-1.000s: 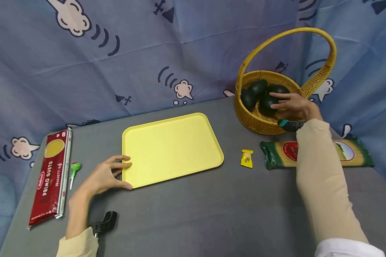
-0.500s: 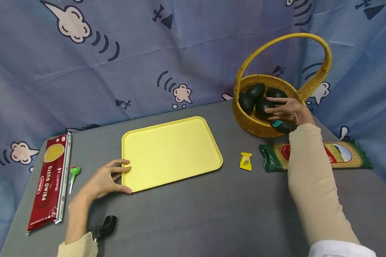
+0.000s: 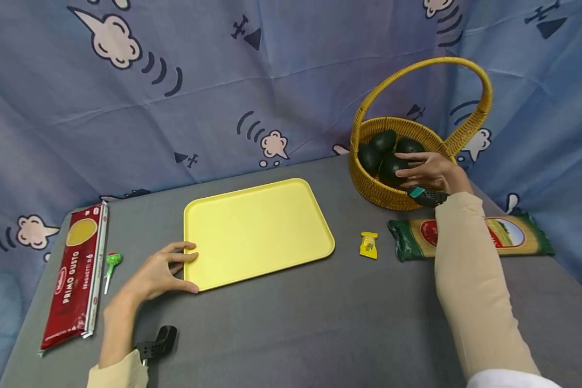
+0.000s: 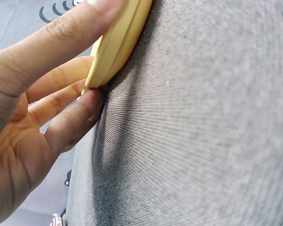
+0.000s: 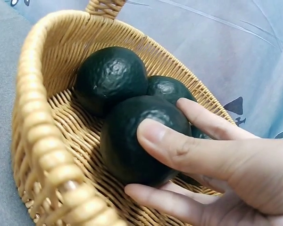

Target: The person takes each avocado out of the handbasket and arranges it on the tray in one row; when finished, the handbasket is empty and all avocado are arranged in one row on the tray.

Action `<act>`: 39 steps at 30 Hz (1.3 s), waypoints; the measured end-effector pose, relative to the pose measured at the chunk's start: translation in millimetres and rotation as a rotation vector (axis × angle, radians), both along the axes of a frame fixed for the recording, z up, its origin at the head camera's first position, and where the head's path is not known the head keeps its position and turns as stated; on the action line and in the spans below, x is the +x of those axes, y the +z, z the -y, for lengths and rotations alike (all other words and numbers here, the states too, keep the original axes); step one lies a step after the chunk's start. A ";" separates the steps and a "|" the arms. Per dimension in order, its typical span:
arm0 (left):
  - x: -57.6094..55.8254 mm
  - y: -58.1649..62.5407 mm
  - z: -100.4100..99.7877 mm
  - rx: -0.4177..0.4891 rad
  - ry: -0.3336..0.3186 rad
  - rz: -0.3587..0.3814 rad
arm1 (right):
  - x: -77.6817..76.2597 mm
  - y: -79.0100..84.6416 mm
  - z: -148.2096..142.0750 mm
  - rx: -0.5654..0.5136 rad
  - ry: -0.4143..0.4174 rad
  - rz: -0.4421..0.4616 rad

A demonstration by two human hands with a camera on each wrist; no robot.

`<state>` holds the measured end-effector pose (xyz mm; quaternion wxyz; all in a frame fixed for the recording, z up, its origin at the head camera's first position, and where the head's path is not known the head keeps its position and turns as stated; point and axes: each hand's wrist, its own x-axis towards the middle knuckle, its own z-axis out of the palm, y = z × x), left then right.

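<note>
Grey cloth-covered bench (image 3: 291, 323), and on its far right sits a round yellow wicker basket (image 3: 380, 196) with a tall looped handle. Left of that there's a flat yellow rectangular plastic-looking tray (image 3: 259, 231); the left hand (image 3: 157, 272) pinches its near left corner between thumb and fingers, same as a second ago. Red plastic spaghetti pack (image 3: 75, 280) far left, green-and-tan pasta pack (image 3: 514, 236) half hidden by the beige right sleeve (image 3: 465, 269). Right hand (image 3: 431, 170) is in the basket, thumb and fingers bent round the nearest dark green bumpy avocado (image 5: 122, 141). Barely any shift there either, fruit's still among its neighbours, so I'd say gripped, not lifted yet. Small stuff: green-topped lollipop (image 3: 113, 260) beside the red pack, yellow wrapped candy (image 3: 368, 245) between tray and pasta.
</note>
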<state>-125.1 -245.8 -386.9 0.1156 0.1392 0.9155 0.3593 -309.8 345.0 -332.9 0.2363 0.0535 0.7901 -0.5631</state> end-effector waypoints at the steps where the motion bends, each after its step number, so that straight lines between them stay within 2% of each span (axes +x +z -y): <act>1: -0.3 0.2 -0.2 0.000 0.000 0.002 | 0.4 0.2 -0.5 -0.006 -0.005 0.002; 10: -2.9 5.0 -2.6 -0.017 0.005 0.016 | 6.6 6.7 -4.6 -0.024 -0.023 -0.028; 17: -3.2 4.8 -3.6 -0.046 -0.014 0.001 | 12.3 9.6 -7.0 -0.016 -0.024 -0.053; 26: -1.3 3.6 -1.9 -0.078 -0.012 -0.015 | 18.9 9.3 -8.1 0.058 0.025 -0.123; 31: -1.7 4.2 -4.0 -0.096 -0.018 -0.019 | 25.5 10.4 -9.6 0.090 0.012 -0.163; 39: -0.4 5.3 -4.5 -0.057 -0.010 0.009 | 40.0 13.9 -5.5 0.042 -0.003 -0.225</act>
